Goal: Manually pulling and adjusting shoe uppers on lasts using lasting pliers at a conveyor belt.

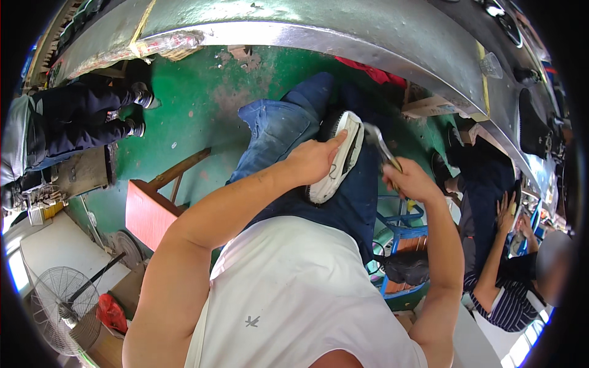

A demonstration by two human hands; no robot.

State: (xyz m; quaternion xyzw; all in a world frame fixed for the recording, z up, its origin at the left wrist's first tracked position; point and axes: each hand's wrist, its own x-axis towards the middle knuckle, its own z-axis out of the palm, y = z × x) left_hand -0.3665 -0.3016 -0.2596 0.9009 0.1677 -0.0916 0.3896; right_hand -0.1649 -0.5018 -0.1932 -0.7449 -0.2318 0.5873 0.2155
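Observation:
A cream-white shoe [332, 183] lies lengthwise on my lap, with a dark edge along its left side and a dark opening in its upper. My left hand [311, 161] grips it from the left, thumb or finger stretched along the top near its far end. Just to the right of the shoe, my right hand [410, 178] is wrapped round the handle of a hammer [385, 152]. The hammer's metal head is slightly blurred and hangs close to the shoe's far right side; whether it touches cannot be made out.
A long metal-topped bench [276, 34] curves across the far side. Left of me stand a reddish stool [150, 211] and a wire fan [65, 310]. To the right are a blue-framed stool [405, 245] and a seated person [500, 270]; another person's legs [86, 116] show far left.

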